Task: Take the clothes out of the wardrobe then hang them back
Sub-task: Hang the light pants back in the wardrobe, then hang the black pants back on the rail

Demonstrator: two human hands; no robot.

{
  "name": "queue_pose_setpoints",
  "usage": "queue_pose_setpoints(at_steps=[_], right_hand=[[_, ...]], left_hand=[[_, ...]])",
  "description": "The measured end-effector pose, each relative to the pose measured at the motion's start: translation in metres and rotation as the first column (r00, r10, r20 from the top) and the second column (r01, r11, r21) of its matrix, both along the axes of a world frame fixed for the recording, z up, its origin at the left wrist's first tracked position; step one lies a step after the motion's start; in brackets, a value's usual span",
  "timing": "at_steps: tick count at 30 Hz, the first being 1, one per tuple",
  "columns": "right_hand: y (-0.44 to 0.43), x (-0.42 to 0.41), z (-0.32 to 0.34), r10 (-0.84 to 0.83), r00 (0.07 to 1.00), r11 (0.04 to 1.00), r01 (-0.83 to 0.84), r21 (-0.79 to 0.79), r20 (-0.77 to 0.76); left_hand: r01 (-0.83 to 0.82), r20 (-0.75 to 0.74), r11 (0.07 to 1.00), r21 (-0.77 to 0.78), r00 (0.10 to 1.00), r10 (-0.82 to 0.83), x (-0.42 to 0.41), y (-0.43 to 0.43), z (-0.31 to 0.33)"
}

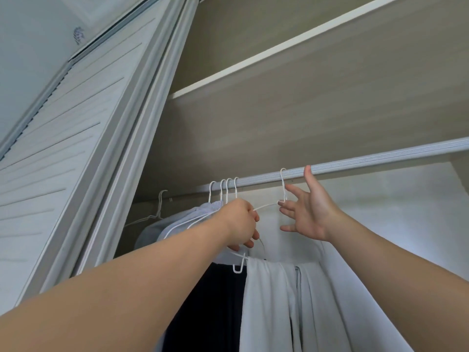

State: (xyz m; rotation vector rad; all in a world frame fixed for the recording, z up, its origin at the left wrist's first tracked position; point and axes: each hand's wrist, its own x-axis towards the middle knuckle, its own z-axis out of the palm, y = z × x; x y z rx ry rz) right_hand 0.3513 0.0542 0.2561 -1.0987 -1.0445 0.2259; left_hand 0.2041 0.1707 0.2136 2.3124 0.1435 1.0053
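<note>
One white wire hanger (pixel 283 185) is hooked over the ribbed metal rail (pixel 380 158), apart from four hooks (pixel 221 189) bunched to its left. A smooth pale garment (pixel 269 301) seems to hang from it, beside a dark garment (pixel 210 301). The left hand (pixel 241 222) has its grip curled round the hanger's thin shoulder wire. The right hand (pixel 307 212) is spread wide, fingertips at the hanger's neck, thumb against the rail. A sideways tug on the springy wire could tip the hook off, or let the slippery cloth slide down. A louvred door (pixel 63 148) stands left.

ribbed metal rail (pixel 355 162), white wire hangers (pixel 282 185)
</note>
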Motion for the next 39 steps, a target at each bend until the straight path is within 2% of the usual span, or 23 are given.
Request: queue_pose_setpoints(at_steps=[3, 4, 5, 6, 7, 8, 9, 10, 12, 13, 16, 21, 24, 32, 39], right_hand=[[0.002, 0.01, -0.007, -0.037, 0.999, 0.999, 0.037, -0.002, 0.04], [0.002, 0.011, -0.01, -0.122, 0.988, 0.992, 0.123, -0.004, 0.09], [0.002, 0.014, -0.014, -0.276, 0.942, 0.96, 0.279, 0.015, 0.192], [0.003, 0.02, -0.018, -0.475, 0.821, 0.877, 0.473, 0.087, 0.317], [0.004, 0.027, -0.022, -0.658, 0.632, 0.742, 0.638, 0.207, 0.409], [0.008, 0.038, -0.025, -0.772, 0.457, 0.611, 0.726, 0.317, 0.442], [0.012, 0.045, -0.029, -0.809, 0.376, 0.552, 0.75, 0.365, 0.451], [0.017, 0.05, -0.033, -0.791, 0.399, 0.576, 0.743, 0.341, 0.464], [0.032, 0.053, -0.039, -0.682, 0.557, 0.702, 0.681, 0.209, 0.474], [0.04, 0.053, -0.042, -0.64, 0.602, 0.739, 0.653, 0.168, 0.478], [0.061, 0.058, -0.048, -0.64, 0.579, 0.734, 0.656, 0.178, 0.504], [0.096, 0.058, -0.045, -0.595, 0.606, 0.771, 0.616, 0.162, 0.528], [0.12, 0.056, -0.045, -0.568, 0.635, 0.794, 0.591, 0.144, 0.525], [0.167, 0.054, -0.04, -0.489, 0.731, 0.854, 0.513, 0.088, 0.476], [0.173, 0.054, -0.04, -0.469, 0.767, 0.872, 0.482, 0.09, 0.438]], left_hand=[[-0.023, -0.035, 0.999, 0.049, 0.999, 0.025, 0.005, 0.005, -0.002], [-0.035, -0.031, 0.997, 0.072, 0.999, 0.037, 0.006, 0.008, -0.003], [-0.049, -0.01, 0.995, 0.092, 0.999, 0.05, 0.006, 0.011, -0.004], [-0.062, 0.018, 0.992, 0.115, 0.998, 0.06, 0.006, 0.014, -0.004], [-0.078, 0.041, 0.985, 0.152, 0.997, 0.072, 0.007, 0.017, -0.004], [-0.107, 0.06, 0.973, 0.206, 0.994, 0.096, 0.008, 0.02, -0.004], [-0.147, 0.076, 0.951, 0.273, 0.988, 0.131, 0.01, 0.023, -0.004], [-0.193, 0.095, 0.92, 0.342, 0.981, 0.171, 0.011, 0.025, -0.004], [-0.293, 0.148, 0.832, 0.471, 0.956, 0.253, 0.014, 0.029, -0.004], [-0.338, 0.173, 0.78, 0.526, 0.941, 0.291, 0.015, 0.03, -0.004], [-0.449, 0.242, 0.634, 0.629, 0.889, 0.389, 0.014, 0.032, -0.005], [-0.58, 0.351, 0.407, 0.706, 0.785, 0.51, 0.003, 0.035, -0.005], [-0.586, 0.309, 0.392, 0.709, 0.758, 0.574, -0.004, 0.044, -0.006], [-0.561, 0.172, 0.502, 0.658, 0.761, 0.625, -0.008, 0.069, -0.016], [-0.577, 0.168, 0.429, 0.695, 0.71, 0.684, -0.008, 0.071, -0.021]])
